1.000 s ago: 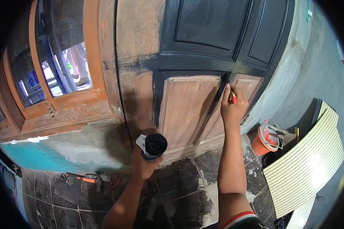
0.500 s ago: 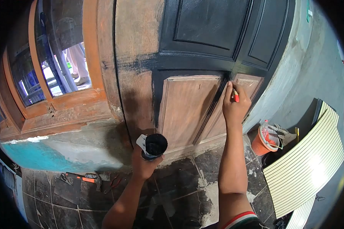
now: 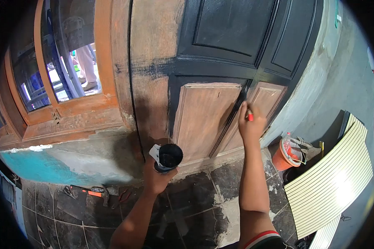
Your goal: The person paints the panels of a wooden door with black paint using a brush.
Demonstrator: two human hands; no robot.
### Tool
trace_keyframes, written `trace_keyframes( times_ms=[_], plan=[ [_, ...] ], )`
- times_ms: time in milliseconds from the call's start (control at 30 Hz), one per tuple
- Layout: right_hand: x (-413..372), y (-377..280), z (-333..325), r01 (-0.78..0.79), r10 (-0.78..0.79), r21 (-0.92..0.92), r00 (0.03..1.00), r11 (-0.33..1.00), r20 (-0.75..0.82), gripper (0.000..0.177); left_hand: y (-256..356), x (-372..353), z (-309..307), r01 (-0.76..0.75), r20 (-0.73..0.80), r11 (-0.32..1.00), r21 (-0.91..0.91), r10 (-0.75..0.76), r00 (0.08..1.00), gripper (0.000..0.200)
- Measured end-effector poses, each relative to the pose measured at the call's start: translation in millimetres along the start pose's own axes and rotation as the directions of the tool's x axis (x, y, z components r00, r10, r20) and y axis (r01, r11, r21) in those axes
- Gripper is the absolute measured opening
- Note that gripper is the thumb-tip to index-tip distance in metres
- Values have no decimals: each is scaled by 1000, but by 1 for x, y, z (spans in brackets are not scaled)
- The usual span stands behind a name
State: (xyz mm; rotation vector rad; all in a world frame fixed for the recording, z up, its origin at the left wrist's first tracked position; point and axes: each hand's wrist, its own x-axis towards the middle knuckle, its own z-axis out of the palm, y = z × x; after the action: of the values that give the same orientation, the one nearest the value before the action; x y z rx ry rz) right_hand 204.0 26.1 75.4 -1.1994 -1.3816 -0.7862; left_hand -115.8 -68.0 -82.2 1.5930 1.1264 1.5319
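Note:
My right hand (image 3: pixel 252 123) is closed round a paintbrush (image 3: pixel 250 117) with a red-tipped handle. Its dark bristles touch the strip between the two lower panels of a wooden door (image 3: pixel 210 120). Black paint covers the door's upper part and some lower edges, while the lower panels show bare brown wood. Low in front of the door, my left hand (image 3: pixel 157 179) grips a cup of black paint (image 3: pixel 170 156), tilted so that its dark inside shows. A whitish scrap (image 3: pixel 154 152) sits at the cup's left rim.
A hammer (image 3: pixel 99 191) and pliers (image 3: pixel 123 196) lie on the dark tiled floor. An orange bucket (image 3: pixel 283 157) holding several items stands right of the door, near ribbed cream panels (image 3: pixel 332 178). To the left is a wood-framed window (image 3: pixel 70 54), with a person's legs (image 3: pixel 86 66) visible outside.
My right hand has moved slightly down, bringing the brush's bristles into view on the strip between the panels. My left hand holds the cup in about the same place.

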Motion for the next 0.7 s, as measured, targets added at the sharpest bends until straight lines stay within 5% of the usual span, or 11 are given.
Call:
trace_keyframes(
  times_ms=[100,233,700],
  plan=[
    [-14,1,0,-56,46,60,985,997,165,13,5,1,3,-36,-51,999,-4,36,998,78],
    [22,-16,-13,-24,34,98,994,995,-108,13,-6,-1,4,-27,-39,999,-22,26,999,79],
    [26,-10,-2,-15,15,36,1000,999,6,15,14,2,-3,-33,-33,999,8,33,999,80]
  ],
)
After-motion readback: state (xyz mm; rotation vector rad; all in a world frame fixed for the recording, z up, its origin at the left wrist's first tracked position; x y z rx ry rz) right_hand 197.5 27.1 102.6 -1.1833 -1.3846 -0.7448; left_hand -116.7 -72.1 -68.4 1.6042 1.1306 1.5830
